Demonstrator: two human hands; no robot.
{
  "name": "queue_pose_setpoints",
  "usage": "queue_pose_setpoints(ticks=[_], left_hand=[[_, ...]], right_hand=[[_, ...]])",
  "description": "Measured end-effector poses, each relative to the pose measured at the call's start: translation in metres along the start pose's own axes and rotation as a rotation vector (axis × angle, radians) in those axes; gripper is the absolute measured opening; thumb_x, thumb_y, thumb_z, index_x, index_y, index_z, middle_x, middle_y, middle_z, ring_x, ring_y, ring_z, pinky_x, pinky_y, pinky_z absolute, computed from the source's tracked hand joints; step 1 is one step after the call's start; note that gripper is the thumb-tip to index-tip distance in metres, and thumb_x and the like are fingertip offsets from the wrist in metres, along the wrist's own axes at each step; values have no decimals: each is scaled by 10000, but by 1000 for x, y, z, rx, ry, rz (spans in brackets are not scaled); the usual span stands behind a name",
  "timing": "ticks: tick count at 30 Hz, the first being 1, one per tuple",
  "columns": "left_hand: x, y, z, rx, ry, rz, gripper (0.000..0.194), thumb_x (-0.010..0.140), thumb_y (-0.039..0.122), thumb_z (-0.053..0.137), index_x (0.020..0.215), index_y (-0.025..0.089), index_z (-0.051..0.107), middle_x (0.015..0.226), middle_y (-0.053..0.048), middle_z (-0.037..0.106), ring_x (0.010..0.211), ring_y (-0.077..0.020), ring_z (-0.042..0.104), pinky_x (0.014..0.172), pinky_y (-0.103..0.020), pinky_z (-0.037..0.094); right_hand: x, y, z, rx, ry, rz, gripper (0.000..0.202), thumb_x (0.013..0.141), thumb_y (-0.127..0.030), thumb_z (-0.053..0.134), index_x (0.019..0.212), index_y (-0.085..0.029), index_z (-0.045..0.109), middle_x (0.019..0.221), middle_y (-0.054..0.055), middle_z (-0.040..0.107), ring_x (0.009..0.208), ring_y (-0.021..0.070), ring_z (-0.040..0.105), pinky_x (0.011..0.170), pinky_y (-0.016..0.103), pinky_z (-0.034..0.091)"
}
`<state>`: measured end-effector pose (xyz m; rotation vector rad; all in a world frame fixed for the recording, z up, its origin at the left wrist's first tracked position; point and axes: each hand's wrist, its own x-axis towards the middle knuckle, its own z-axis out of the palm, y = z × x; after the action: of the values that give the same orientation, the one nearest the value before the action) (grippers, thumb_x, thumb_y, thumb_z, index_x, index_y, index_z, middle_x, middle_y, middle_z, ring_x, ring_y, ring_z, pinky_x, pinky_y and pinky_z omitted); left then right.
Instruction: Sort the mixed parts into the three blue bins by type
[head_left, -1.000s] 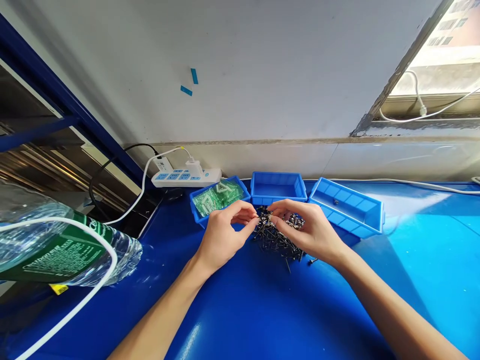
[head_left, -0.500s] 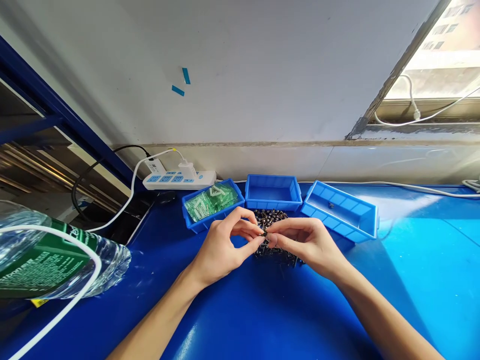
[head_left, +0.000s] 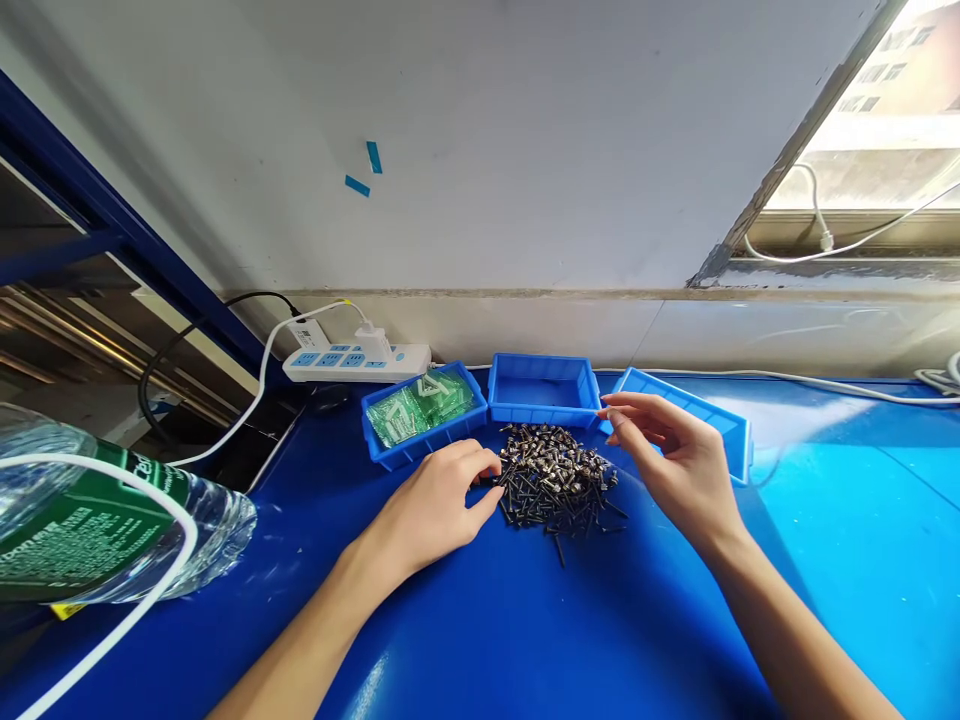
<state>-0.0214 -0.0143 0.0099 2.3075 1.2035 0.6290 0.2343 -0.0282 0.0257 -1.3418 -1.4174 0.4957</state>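
Note:
A heap of small dark screws [head_left: 551, 475] with shiny heads lies on the blue tabletop. My left hand [head_left: 446, 495] rests at the heap's left edge. Its fingers are curled, with thumb and forefinger tips a little apart beside the screws. My right hand [head_left: 679, 465] is raised to the right of the heap, in front of the right blue bin [head_left: 739, 455], covering part of it. Thumb and fingertips come together near that bin's left end; whatever tiny thing may be between them is too small to name.
Another blue bin [head_left: 544, 412] stands behind the heap. Green printed packets [head_left: 420, 405] fill the left blue bin [head_left: 427, 445]. A power strip [head_left: 300, 372] lies against the wall. At the left are a large water bottle [head_left: 217, 530] and a white cable [head_left: 176, 515] crossing it.
My hands have parted from their meeting point above the screws. The right hand moved right to the right bin; the left dropped slightly left to the heap's edge, exposing more screws.

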Motion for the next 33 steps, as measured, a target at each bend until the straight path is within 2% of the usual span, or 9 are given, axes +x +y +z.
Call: queue_pose_setpoints(ticks=[6, 14, 21, 26, 29, 33], left_hand=[[2, -1, 0, -47, -5, -43, 73, 851, 149, 632, 821, 210, 658, 786, -12, 710, 654, -166, 639, 640, -268, 526], [1, 0, -5, -142, 31, -102, 170, 767, 71, 591, 834, 224, 560, 721, 35, 675, 612, -127, 625, 606, -220, 526], [3, 5, -14, -408, 82, -208, 203, 730, 182, 674, 822, 230, 500, 694, 40, 719, 605, -127, 666, 646, -243, 583], [6, 11, -14, -656, 168, -277, 303, 705, 265, 761, 842, 230, 494, 757, 19, 770, 704, -163, 759, 738, -287, 643], [7, 14, -12, -785, 241, -266, 331, 698, 268, 807, 840, 225, 510, 772, 12, 779, 751, -175, 780, 750, -284, 652], [7, 17, -10, -855, 259, -234, 312, 703, 238, 835, 847, 209, 559, 783, 3, 776, 773, -179, 779, 778, -294, 657]], right_hand=[[-3, 1, 4, -17, -65, -9, 261, 912, -420, 676, 1012, -204, 782, 891, 82, 812, 683, 205, 746, 593, 332, 613], [-6, -5, 8, -45, -151, -54, 233, 922, -377, 654, 993, -190, 774, 883, 82, 812, 627, 188, 718, 542, 309, 574], [-10, -12, 13, -24, -229, -119, 173, 916, -311, 642, 954, -203, 772, 807, 45, 805, 624, 178, 714, 588, 300, 599], [-18, -14, 23, -38, -333, -197, 144, 919, -245, 650, 993, -226, 772, 892, 38, 818, 695, 178, 729, 676, 305, 621], [-22, -18, 27, 40, -413, -112, 195, 892, -246, 694, 1075, -235, 759, 922, 32, 825, 790, 197, 767, 794, 337, 638], [-23, -22, 30, 306, -518, 143, 261, 860, -329, 764, 1097, -221, 765, 966, 55, 838, 888, 224, 800, 811, 336, 653]])
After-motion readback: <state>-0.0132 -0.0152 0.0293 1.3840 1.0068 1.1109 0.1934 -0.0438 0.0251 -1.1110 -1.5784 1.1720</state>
